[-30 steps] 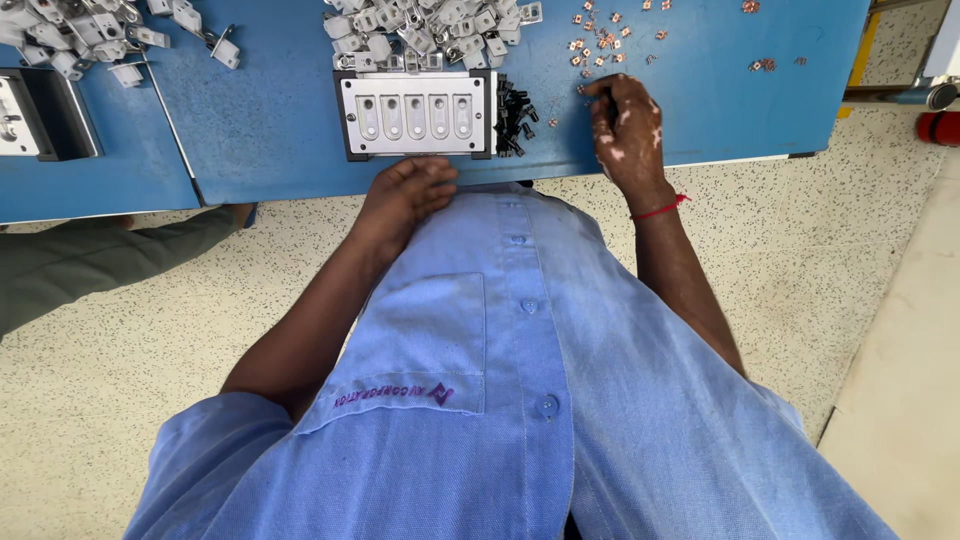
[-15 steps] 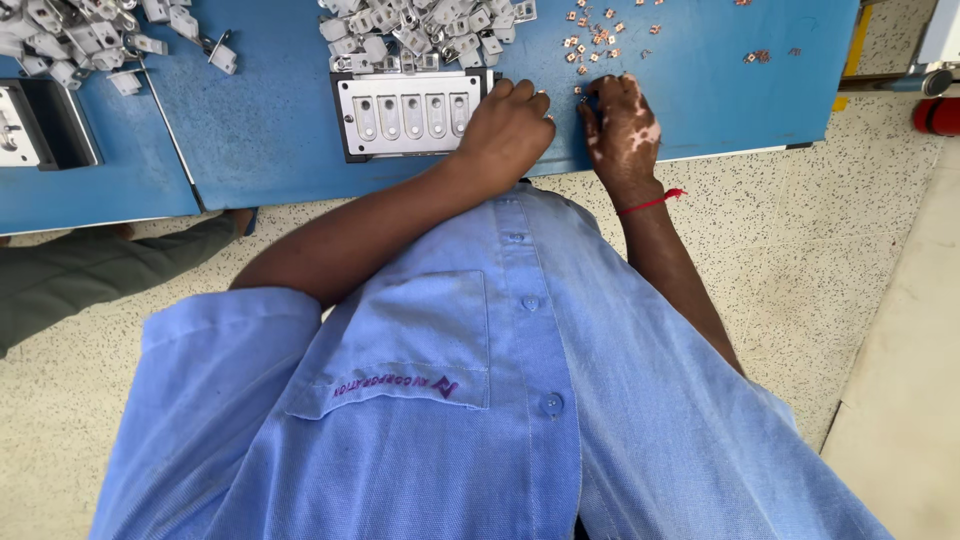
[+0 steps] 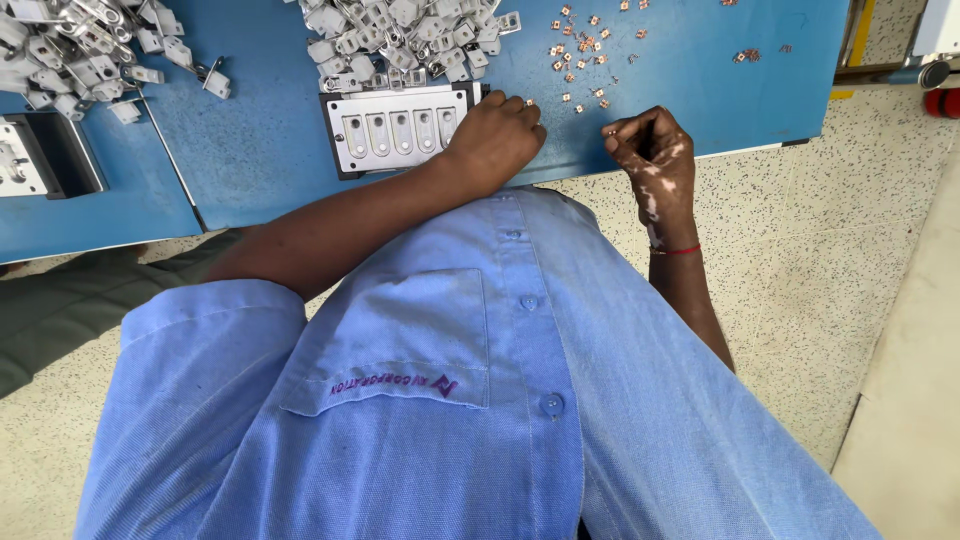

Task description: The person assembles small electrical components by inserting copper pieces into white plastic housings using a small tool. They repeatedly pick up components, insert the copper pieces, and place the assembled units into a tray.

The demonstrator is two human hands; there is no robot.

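A grey fixture plate (image 3: 395, 135) with a row of oval slots lies on the blue table (image 3: 260, 150) in front of me. My left hand (image 3: 492, 140) rests on the plate's right end, fingers curled over its edge. My right hand (image 3: 652, 155), with a red thread at the wrist, sits near the table's front edge, fingertips pinched together on what looks like a small copper part. More small copper parts (image 3: 585, 45) lie scattered just beyond it.
A heap of grey metal clips (image 3: 400, 30) lies behind the plate, and another heap (image 3: 80, 55) at the far left. A second fixture (image 3: 30, 160) sits on the left table section. Speckled floor (image 3: 840, 230) lies to the right.
My left hand rose from the table's front edge onto the right end of the plate. My right hand drew back from the copper parts toward the table edge, fingers pinched.
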